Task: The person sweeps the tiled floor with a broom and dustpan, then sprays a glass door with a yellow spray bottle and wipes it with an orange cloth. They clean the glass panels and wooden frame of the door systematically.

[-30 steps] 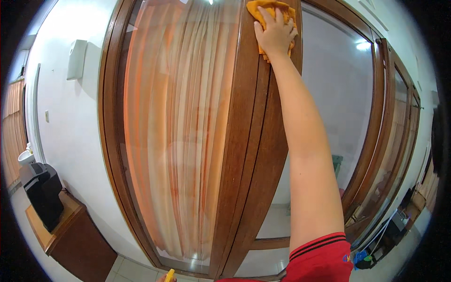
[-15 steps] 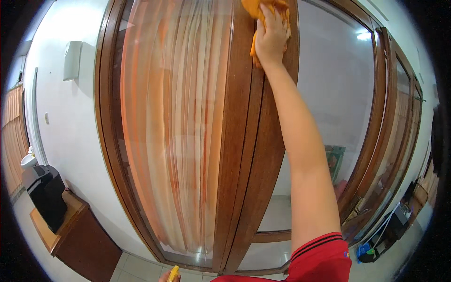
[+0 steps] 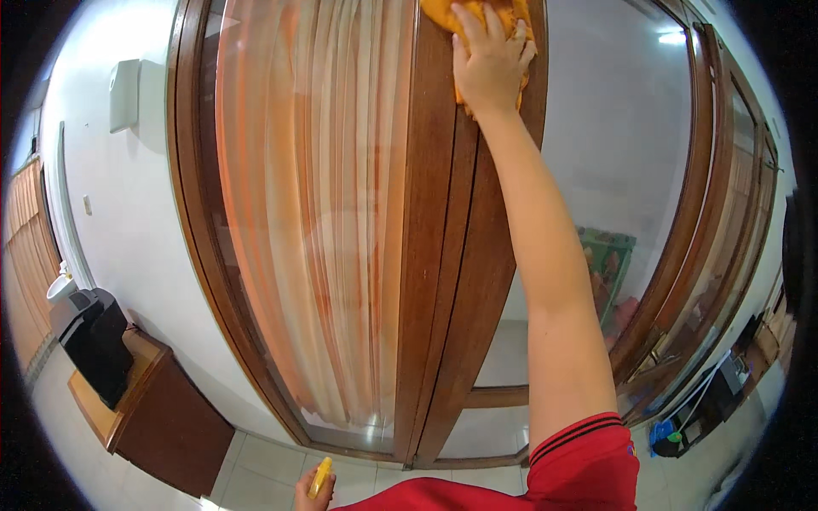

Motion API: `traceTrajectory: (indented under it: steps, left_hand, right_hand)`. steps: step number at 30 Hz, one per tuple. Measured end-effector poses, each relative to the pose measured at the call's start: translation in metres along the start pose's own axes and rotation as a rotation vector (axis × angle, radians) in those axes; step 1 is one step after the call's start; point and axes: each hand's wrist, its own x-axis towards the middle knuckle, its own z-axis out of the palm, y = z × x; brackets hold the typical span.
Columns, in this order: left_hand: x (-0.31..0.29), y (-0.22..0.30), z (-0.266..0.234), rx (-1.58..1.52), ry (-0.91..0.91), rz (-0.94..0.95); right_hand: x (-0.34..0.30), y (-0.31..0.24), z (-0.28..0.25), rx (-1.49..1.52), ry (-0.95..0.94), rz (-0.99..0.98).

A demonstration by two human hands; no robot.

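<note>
High up on the brown wooden door frame (image 3: 429, 255), my right hand (image 3: 492, 75) presses an orange cloth (image 3: 440, 12) flat against the wood. The arm is stretched upward, with the fingers spread over the cloth's folds; part of the cloth lies hidden under the palm. Low down, at the picture's bottom edge, my left hand (image 3: 305, 494) is closed around what looks like a spray bottle (image 3: 321, 477). Only its yellow top shows; the rest is out of sight.
Left of the post, a glass pane covers striped orange and cream curtains (image 3: 315, 213). To the right is another glass pane (image 3: 613, 145), with a wooden door (image 3: 720, 213) beyond it. A wooden cabinet (image 3: 175, 417) bearing a black device (image 3: 98, 341) stands at left.
My right hand and the cloth have shifted slightly left across the frame, fingers more spread. My left hand with the yellow top has risen further into view. The view has tilted a little.
</note>
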Motion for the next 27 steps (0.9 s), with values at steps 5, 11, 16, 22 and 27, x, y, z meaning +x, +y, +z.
traceTrajectory:
  steps: [5,11,16,22,27]
  left_hand:
    - [0.008,-0.031,0.007,-0.046,0.255,0.096]
    - [0.017,-0.017,-0.013,-0.008,0.02,0.133]
    - [0.021,-0.016,-0.009,0.024,0.03,0.184]
    - [0.015,-0.016,-0.007,0.008,0.028,0.166]
    - [0.017,-0.022,-0.011,0.041,0.011,0.152]
  right_hand:
    - [-0.093,-0.034,-0.039,0.179,-0.194,-0.143]
    - [-0.13,-0.022,-0.068,0.243,-0.293,-0.161]
    - [-0.125,-0.02,-0.056,0.15,-0.186,-0.004]
    - [-0.215,-0.06,-0.107,0.253,-0.421,-0.044]
    - [-0.32,-0.064,-0.157,0.373,-0.587,-0.191]
